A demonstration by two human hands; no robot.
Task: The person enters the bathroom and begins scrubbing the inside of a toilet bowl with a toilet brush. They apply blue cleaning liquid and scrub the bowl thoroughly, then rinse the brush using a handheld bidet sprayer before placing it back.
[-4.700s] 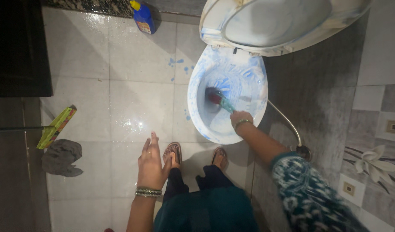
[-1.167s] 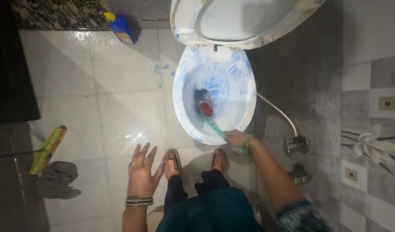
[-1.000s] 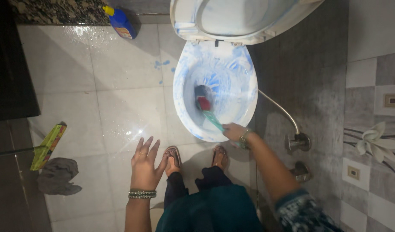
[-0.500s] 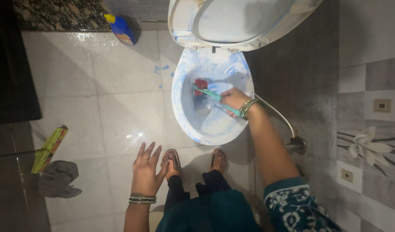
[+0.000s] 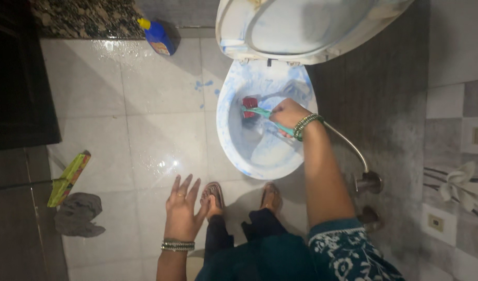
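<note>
My right hand (image 5: 287,113) grips the green handle of a toilet brush (image 5: 253,108) whose red bristle head presses against the upper left inside of the white toilet bowl (image 5: 236,151). Blue cleaner streaks coat the bowl's inner wall. The lid and seat (image 5: 301,28) stand raised behind it. My left hand (image 5: 184,208) hovers over the floor tiles by my left foot, fingers spread and holding nothing. Bangles sit on both wrists.
A blue cleaner bottle with a yellow cap (image 5: 158,36) stands by the back wall. A green mop head (image 5: 67,174) and a grey rag (image 5: 80,213) lie at the left. A metal hose (image 5: 348,145) runs to wall taps (image 5: 369,182) on the right. The tiles are wet, with blue drips (image 5: 205,86).
My right hand moved from the bowl's near rim up over the bowl. The brush head went from the bottom of the bowl to its upper left wall.
</note>
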